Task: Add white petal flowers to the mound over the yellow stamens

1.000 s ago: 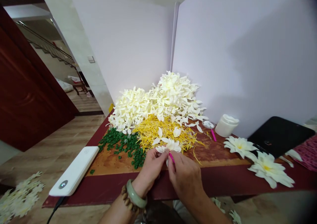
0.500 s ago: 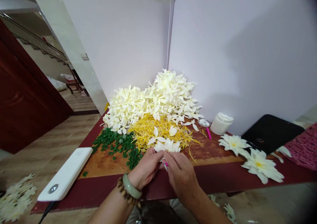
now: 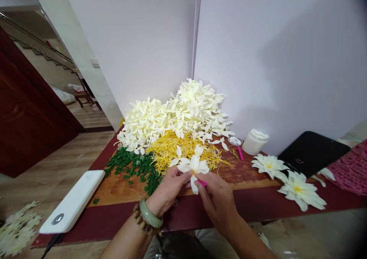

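My left hand (image 3: 169, 188), with a bead bracelet and a pale green bangle at its wrist, is closed on a white artificial flower (image 3: 195, 163) above the table's front. Between the thumb and fingers of my right hand (image 3: 218, 198) is a small pink stick (image 3: 202, 183), held at the flower's yellow centre; its tip is hidden. One petal hangs down between the hands. Just behind the flower lies a heap of yellow stamens (image 3: 177, 146). Loose white petals (image 3: 197, 102) are piled high beyond it.
Small green pieces (image 3: 143, 167) are spread at left, near a white power bank (image 3: 73, 201) with a cable. To the right are a white jar (image 3: 255, 142), a pink-handled scoop (image 3: 240, 153), two finished-looking flowers (image 3: 299, 190) and a black tablet-like object (image 3: 312, 152). White panels (image 3: 243, 60) stand behind.
The flower has turned so that its yellow centre and a hanging petal show. My right hand has shifted slightly right and down, and the pink stick has come up to the centre.
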`<move>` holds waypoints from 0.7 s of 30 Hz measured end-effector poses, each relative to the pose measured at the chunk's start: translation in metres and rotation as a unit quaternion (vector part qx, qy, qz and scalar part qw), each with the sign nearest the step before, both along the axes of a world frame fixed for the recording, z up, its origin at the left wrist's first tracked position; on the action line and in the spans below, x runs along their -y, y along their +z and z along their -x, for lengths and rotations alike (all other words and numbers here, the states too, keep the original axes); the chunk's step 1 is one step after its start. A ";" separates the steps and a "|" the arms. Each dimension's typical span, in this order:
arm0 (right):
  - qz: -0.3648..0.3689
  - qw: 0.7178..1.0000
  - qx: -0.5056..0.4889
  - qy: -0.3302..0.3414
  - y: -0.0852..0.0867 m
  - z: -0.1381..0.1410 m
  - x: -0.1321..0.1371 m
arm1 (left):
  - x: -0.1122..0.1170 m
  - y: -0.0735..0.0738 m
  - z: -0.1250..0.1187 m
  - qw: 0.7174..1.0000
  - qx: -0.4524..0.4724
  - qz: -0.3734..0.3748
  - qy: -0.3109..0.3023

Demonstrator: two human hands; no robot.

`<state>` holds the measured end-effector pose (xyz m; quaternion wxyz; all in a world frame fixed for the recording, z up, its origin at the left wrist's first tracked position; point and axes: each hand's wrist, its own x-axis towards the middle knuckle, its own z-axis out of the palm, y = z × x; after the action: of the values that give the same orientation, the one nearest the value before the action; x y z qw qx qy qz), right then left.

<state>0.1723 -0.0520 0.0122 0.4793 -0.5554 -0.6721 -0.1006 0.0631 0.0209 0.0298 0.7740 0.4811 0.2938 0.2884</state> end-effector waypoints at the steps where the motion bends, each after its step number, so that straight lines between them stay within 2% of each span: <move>1: 0.032 0.998 -0.052 -0.005 0.000 -0.001 0.000 | -0.001 -0.003 -0.001 1.000 0.004 -0.010 0.012; 3: 0.045 0.994 -0.097 -0.007 0.000 0.001 0.003 | -0.004 -0.010 -0.003 0.998 -0.013 -0.042 0.042; 6: -0.040 0.999 0.004 0.028 0.001 0.014 0.015 | -0.012 -0.022 -0.007 0.991 -0.062 -0.069 0.098; 8: -0.103 0.991 0.073 0.054 0.003 0.021 0.025 | -0.016 -0.025 -0.007 0.986 -0.073 -0.065 0.135; 10: -0.117 0.992 0.039 0.036 0.007 0.021 0.031 | -0.017 -0.023 -0.004 0.988 -0.053 -0.041 0.141; 12: -0.062 0.995 -0.072 -0.015 0.011 0.012 0.029 | -0.015 -0.018 0.001 0.993 -0.002 0.001 0.117; 15: 0.061 0.978 -0.187 -0.069 0.013 -0.008 0.014 | -0.009 -0.011 0.007 0.993 0.073 0.057 0.072; 18: 0.160 0.960 -0.223 -0.046 0.012 -0.017 -0.001 | -0.003 -0.009 0.008 0.992 0.087 0.072 0.050; 21: 0.216 0.947 -0.237 -0.018 0.011 -0.012 -0.008 | 0.001 -0.010 0.007 0.992 0.077 0.080 0.055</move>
<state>0.1844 -0.0441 0.0227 0.4917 -0.6655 -0.5343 0.1725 0.0565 0.0201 0.0197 0.8132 0.3772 0.2819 0.3420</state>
